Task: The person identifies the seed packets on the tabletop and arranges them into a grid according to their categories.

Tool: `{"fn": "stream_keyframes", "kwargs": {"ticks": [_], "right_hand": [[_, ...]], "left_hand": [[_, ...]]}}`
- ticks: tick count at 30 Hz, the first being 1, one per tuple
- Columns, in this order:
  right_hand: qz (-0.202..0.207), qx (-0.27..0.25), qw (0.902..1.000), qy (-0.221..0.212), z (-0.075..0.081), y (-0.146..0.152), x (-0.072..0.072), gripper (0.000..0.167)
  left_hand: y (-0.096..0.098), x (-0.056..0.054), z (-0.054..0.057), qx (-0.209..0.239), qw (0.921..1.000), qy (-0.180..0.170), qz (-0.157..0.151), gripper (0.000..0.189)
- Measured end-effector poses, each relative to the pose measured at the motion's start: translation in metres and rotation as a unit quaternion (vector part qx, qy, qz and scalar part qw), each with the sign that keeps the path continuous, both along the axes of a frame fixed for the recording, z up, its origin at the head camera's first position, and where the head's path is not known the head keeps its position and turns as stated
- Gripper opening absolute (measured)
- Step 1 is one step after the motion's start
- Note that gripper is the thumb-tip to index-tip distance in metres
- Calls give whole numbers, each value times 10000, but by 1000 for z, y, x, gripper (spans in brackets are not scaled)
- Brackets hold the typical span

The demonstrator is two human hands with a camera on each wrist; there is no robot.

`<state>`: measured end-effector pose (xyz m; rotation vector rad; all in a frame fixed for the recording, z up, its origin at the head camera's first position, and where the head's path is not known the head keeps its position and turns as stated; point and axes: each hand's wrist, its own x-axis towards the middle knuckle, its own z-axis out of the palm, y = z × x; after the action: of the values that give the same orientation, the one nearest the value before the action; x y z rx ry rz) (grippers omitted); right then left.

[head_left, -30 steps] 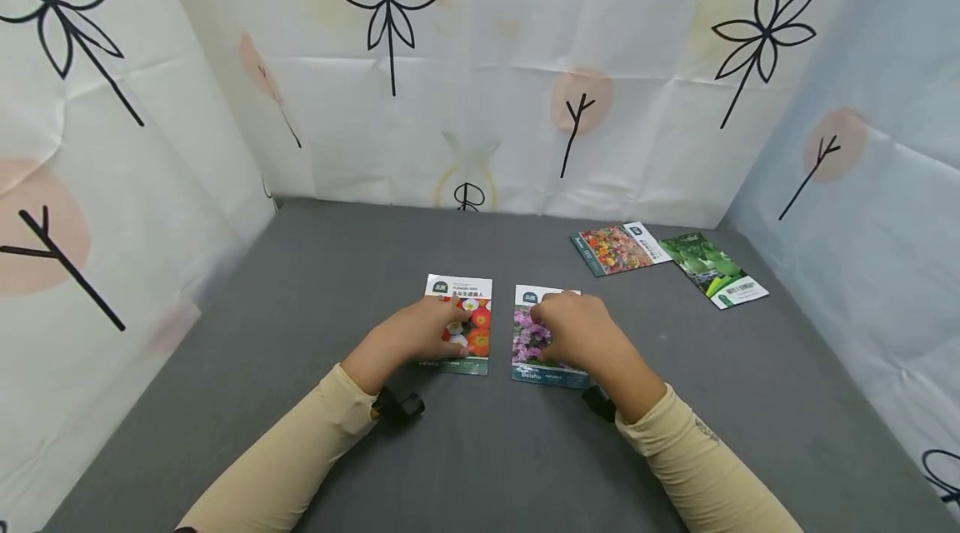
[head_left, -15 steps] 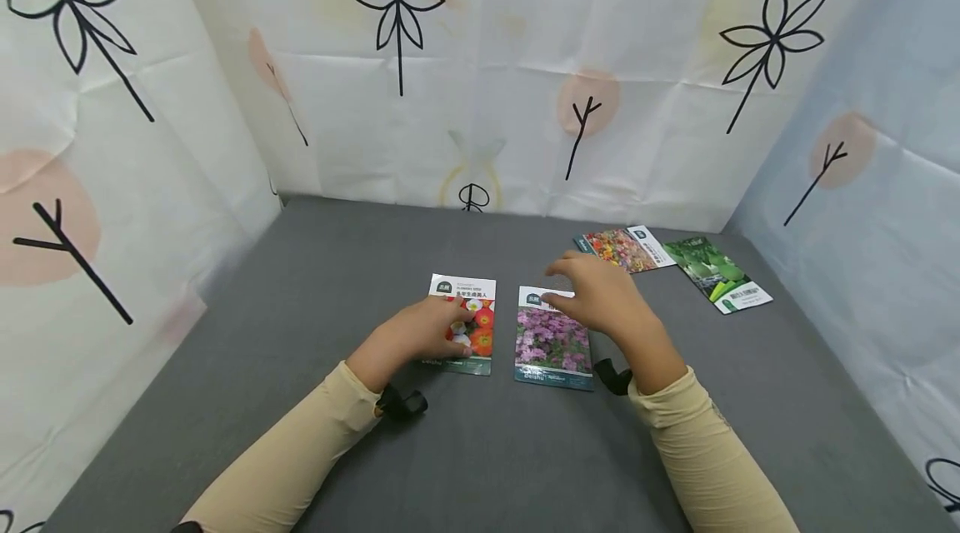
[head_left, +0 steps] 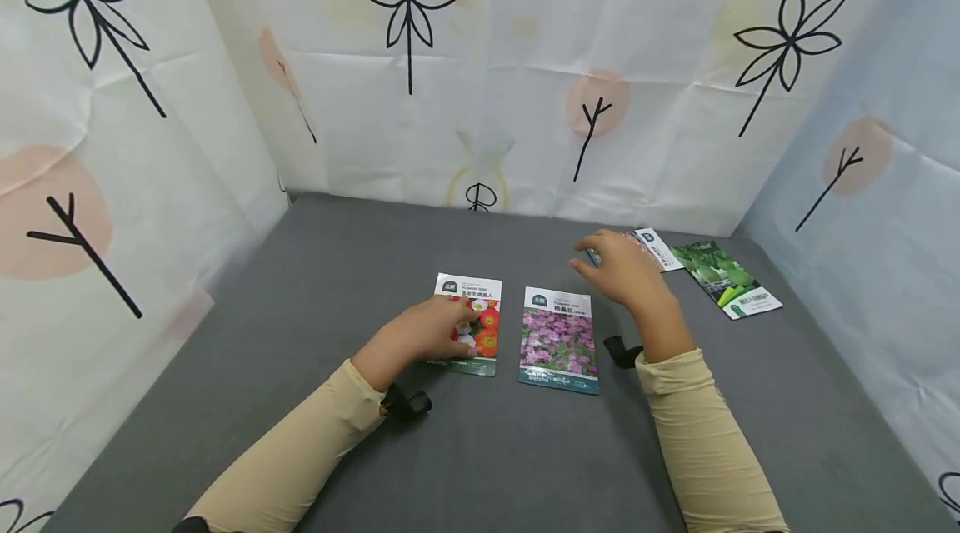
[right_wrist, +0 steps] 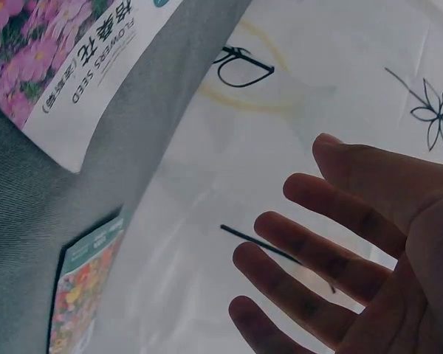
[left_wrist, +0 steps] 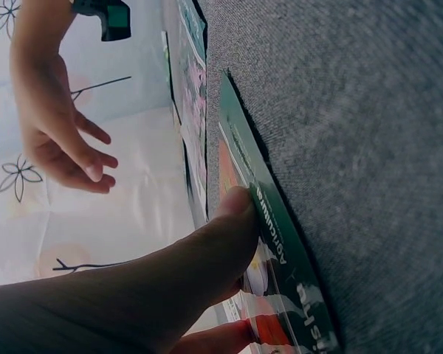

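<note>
A: Red-flower packet, where?

B: On the table, under the left hand. Thumb tip down on its printed face, fingers laid across it, none curled round an edge.

A: Next to it?

B: Purple-flower packet, just to the right, a narrow gap between. White top edge, "FLOWERS SEED" legible in the right wrist view.

A: Right hand?

B: Raised above the table, fingers apart, nothing held. From the head it covers part of the mixed-flower packet.

A: Farther out?

B: Green packet, just beside the mixed one, lying aslant near the table's right back corner. Both arms in beige sleeves. Behind, pale cloth printed with black-line flowers and peach discs.
</note>
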<state>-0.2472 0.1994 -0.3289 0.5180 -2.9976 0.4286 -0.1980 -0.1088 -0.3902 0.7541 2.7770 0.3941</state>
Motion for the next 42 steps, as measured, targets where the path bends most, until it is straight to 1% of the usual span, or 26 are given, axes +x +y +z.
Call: {"fn": "stream_keyframes", "kwargs": {"ticks": [5, 9, 12, 18, 21, 25, 28, 32, 35, 42], "right_hand": [[-129, -329, 9986, -401, -8, 11, -14, 48], [-198, -622, 9952, -724, -9, 19, -24, 55], [-277, -770, 9931, -844, -9, 23, -30, 57], [-524, -981, 9879, -1085, -20, 30, -41, 60], [-733, -1057, 9860, -1056, -25, 40, -48, 60], [-939, -1124, 9843, -983, -28, 55, -58, 60], [-1084, -1164, 9817, -1045, -29, 63, -64, 61], [-1230, -1215, 9790, -1081, -31, 70, -72, 62], [-1264, -1170, 9793, -1066, -33, 73, -75, 62], [-1377, -816, 9800, -1181, -40, 75, -76, 68]], "left_hand": [[0, 1, 0, -37, 9999, -121, 31, 59], [0, 0, 0, -39, 9999, -114, 10, 59], [0, 0, 0, -45, 9999, -92, 24, 59], [-1, 2, 0, -119, 9999, -124, 20, 57], [-1, 1, -1, -121, 9999, -100, 0, 58], [0, -2, -1, -181, 9998, -48, 23, 61], [0, -3, -1, -184, 9998, -45, 2, 61], [0, -4, 1, -139, 9998, -81, 67, 60], [0, -3, 2, -127, 9998, -96, 128, 60], [-2, 1, 4, 44, 10000, -14, -9, 54]]}}
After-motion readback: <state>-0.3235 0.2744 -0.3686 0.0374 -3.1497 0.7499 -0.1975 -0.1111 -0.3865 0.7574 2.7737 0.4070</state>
